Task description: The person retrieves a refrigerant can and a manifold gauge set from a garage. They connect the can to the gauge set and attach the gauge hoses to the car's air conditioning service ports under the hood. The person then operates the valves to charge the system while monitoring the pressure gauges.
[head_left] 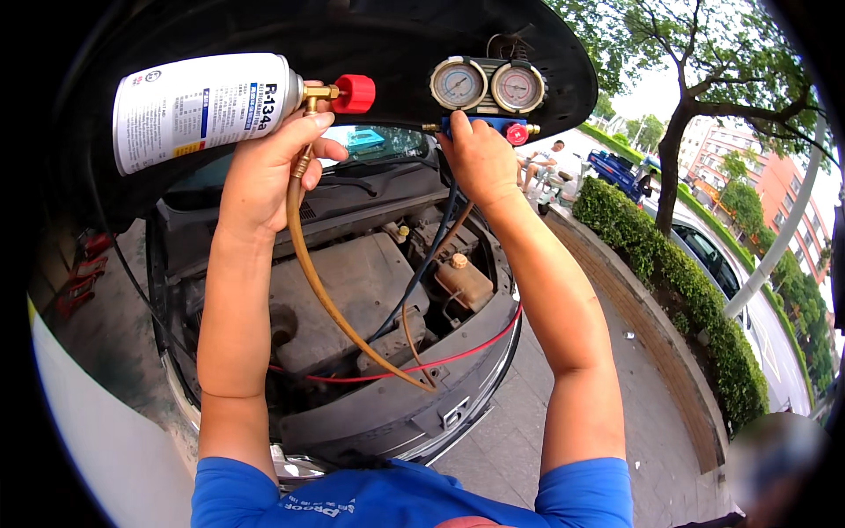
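My left hand [264,167] grips a white refrigerant can [198,114], tipped on its side, around its neck. A brass can tap [323,91] with a red knob [356,94] sits on that neck. From the tap a yellow hose [319,295] loops down over the engine bay. My right hand [480,158] is closed at the left end of a blue manifold gauge set [491,126], which hangs beneath the raised hood; whatever its fingertips pinch is hidden. Two round dials [459,84] sit above, and a red valve knob [517,134] shows right of the fingers.
Below my arms lies a car's engine bay [343,299] with a plastic reservoir [464,283]. A red hose [396,373] and a dark blue hose [421,273] cross it. The black hood [378,44] arches overhead. A hedge [669,290] borders the pavement at right; a person [541,160] sits beyond.
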Motion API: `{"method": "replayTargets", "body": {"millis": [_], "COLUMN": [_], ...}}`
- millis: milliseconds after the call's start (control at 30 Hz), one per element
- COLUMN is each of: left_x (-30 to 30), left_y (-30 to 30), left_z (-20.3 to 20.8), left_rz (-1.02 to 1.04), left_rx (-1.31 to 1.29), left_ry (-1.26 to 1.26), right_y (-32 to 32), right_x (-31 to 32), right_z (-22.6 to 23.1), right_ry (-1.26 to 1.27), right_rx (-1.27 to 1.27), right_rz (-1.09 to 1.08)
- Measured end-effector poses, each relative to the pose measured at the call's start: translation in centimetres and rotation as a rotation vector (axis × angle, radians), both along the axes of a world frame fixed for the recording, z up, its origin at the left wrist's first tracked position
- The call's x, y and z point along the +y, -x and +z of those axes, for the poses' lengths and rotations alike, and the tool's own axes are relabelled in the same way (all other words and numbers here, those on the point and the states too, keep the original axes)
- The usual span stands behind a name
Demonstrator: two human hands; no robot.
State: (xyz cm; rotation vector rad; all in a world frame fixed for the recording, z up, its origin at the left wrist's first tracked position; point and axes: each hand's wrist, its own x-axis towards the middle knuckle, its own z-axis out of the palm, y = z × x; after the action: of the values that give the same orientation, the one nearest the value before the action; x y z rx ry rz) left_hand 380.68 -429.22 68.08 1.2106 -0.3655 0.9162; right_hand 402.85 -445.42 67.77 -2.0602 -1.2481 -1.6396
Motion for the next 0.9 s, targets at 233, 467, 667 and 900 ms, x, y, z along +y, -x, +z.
{"method": "replayTargets", "body": {"millis": [233, 467, 667, 900], "left_x": [0.7, -0.3, -2.1, -1.0], "left_y": [1.9, -1.7, -7.1, -12.4], "left_z": [1.4, -2.2, -2.5, -1.0], "left_rz": [-0.027, 0.197, 0.057, -0.300], "left_rx": [-0.015, 0.172, 0.031, -0.014], "left_ry": [-0.124, -0.224, -0.674, -0.441], "right_y": [-0.4, -0.8, -0.5, -1.2], "right_x": [-0.1, -0.2, -0.5, -0.2], "right_z": [0.2, 0.2, 0.7, -0.1], "right_ry": [0.030, 0.047, 0.037, 0.052], "right_rx": [-0.045, -0.085, -0.052, -0.035], "right_rz": [0.028, 0.036, 0.072, 0.037]}}
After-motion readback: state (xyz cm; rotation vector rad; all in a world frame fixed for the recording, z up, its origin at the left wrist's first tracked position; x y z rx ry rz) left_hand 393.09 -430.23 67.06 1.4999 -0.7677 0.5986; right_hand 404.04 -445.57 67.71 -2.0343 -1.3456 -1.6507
